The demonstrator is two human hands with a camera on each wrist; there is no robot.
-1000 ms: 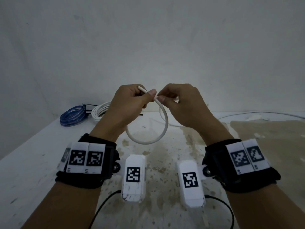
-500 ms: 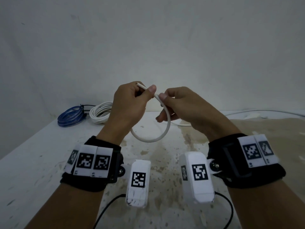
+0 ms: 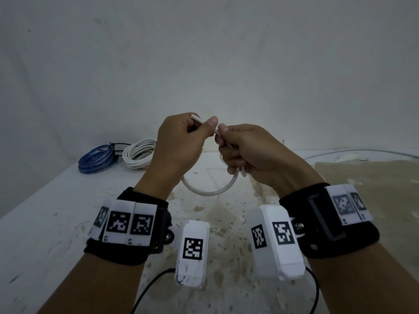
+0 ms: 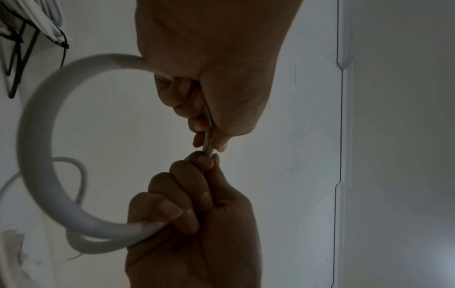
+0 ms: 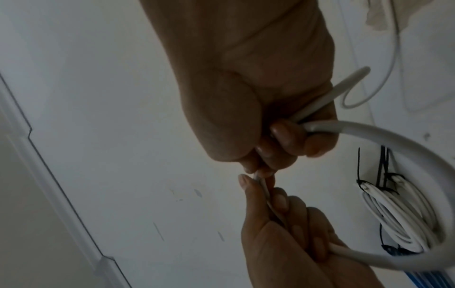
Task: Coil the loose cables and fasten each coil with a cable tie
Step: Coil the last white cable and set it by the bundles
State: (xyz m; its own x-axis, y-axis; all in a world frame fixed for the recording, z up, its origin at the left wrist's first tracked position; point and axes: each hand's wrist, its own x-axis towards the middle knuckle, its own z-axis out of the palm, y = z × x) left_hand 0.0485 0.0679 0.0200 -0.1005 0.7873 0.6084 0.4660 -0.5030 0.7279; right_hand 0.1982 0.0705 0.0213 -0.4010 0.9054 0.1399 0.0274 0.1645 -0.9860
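Fingers of both hands grip looped white cable.

A thick white cable hangs in one round loop above the table, its cut end pointing up-left.

We wear black wrist straps bearing white square-coded tags, white camera boxes bolted beside them, each apparently trailing a thin black cable.

left hand, right hand, both fisted, thumbs touching
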